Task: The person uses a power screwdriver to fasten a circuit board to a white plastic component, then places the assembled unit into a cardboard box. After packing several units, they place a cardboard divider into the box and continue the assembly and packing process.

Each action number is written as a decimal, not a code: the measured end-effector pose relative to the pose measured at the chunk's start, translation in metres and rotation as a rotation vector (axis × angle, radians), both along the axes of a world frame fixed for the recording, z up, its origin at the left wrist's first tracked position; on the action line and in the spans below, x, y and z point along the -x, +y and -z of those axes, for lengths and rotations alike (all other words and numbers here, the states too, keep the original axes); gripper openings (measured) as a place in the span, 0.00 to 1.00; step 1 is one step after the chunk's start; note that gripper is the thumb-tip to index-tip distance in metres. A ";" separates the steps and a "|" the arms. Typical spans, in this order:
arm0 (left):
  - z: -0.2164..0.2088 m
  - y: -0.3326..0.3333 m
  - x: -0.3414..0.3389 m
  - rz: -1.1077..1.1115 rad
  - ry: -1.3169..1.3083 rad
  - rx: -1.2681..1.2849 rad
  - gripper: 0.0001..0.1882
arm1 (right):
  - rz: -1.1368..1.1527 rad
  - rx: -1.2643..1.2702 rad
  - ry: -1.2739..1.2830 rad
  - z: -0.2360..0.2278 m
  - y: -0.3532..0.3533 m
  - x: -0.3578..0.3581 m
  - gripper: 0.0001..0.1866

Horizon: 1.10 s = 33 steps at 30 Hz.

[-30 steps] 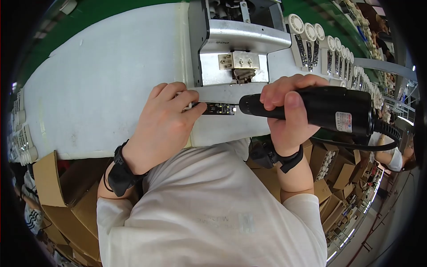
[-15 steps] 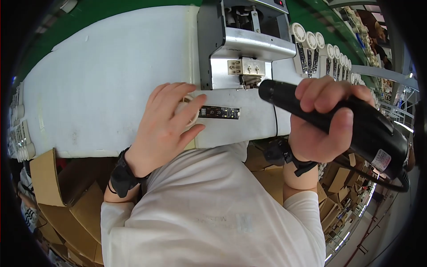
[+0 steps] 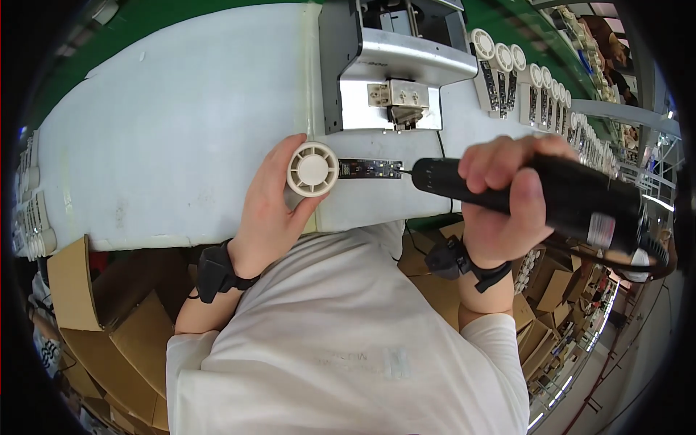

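Note:
My left hand point(image 3: 264, 206) is closed around the side of a white handheld fan's round head point(image 3: 313, 170), thumb below and fingers above. From the head a dark circuit board point(image 3: 366, 169) stretches to the right over the table. My right hand point(image 3: 500, 203) grips a black electric screwdriver point(image 3: 587, 199) lying almost level, its nose pointing left. The thin bit reaches the board's right end; whether it touches cannot be made out.
Just beyond stands a metal screw-feeder-like machine point(image 3: 406, 61) on the white table point(image 3: 181, 116). Several similar fans point(image 3: 500, 72) line the far right, with more at the left edge. Cardboard boxes point(image 3: 76, 290) sit below the table on both sides. A cable point(image 3: 616, 268) trails from the screwdriver.
The screwdriver's nose has come from beside the machine down and left to the board's end. My left hand, earlier spread over the fan, now holds its head from the side, with the grille facing up.

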State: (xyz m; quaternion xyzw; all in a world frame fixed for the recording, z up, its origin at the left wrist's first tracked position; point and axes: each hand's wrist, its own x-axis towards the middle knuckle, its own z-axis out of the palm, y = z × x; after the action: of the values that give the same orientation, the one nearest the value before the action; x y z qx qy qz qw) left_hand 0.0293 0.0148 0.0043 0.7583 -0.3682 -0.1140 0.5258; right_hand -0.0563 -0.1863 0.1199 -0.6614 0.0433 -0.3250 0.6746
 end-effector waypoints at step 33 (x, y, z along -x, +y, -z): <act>0.001 0.000 0.003 -0.016 0.029 -0.037 0.34 | 0.077 0.047 -0.021 0.034 -0.001 0.021 0.14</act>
State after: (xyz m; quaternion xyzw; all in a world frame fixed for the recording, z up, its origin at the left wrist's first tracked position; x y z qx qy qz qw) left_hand 0.0266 0.0147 0.0033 0.7691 -0.3524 -0.1276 0.5176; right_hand -0.0773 -0.1878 0.0863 -0.6715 0.0538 -0.3586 0.6462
